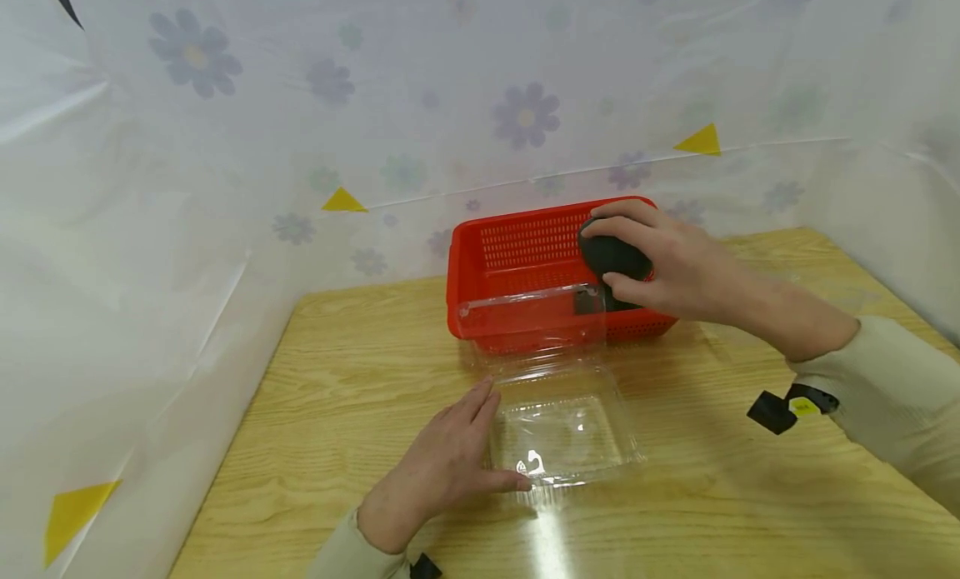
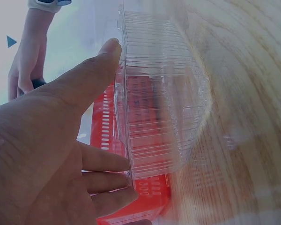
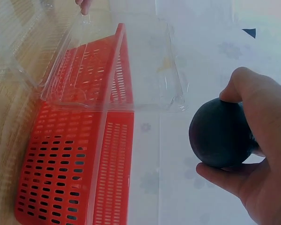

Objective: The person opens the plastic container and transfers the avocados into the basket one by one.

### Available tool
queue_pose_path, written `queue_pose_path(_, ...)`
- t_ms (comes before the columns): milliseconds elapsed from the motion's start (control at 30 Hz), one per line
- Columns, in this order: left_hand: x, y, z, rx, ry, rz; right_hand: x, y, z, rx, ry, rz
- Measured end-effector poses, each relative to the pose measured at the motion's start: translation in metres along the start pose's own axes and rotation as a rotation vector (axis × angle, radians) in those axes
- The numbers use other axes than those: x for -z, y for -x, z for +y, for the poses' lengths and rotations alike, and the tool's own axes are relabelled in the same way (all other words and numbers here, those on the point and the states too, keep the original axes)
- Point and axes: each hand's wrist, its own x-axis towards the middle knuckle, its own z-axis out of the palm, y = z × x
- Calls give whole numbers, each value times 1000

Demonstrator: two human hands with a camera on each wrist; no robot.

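Observation:
My right hand (image 1: 660,258) grips a dark, smooth egg-shaped thing (image 1: 611,250) over the right end of a red plastic basket (image 1: 465,287). In the right wrist view, thumb and fingers curl round the dark egg-shaped thing (image 3: 220,133), which is above the basket's rim. My left hand (image 1: 450,458) rests along the left and near edges of a clear hinged plastic box (image 1: 558,433). Its thumb and fairly straight fingers touch the rim of the box (image 2: 154,117) in the left wrist view. The raised clear lid (image 1: 532,321) leans over the basket's front.
Another dark thing (image 1: 588,300) lies inside the basket, partly behind the lid. The wooden table (image 1: 360,371) ends at a floral sheet (image 1: 420,104) hung behind it. Yellow triangles (image 1: 701,142) mark the sheet.

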Motion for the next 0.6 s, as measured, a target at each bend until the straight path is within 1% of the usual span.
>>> queue_pose_path(200, 0, 0, 0, 3, 5, -5, -1, -3, 5, -77, -20, -1)
queue_pose_path(433, 0, 1, 0, -4, 4, 9, -11, -9, 16, -178, -17, -63)
queue_pose_path(600, -1, 1, 2, 1, 2, 6, -17, -13, 26, -225, -34, -62)
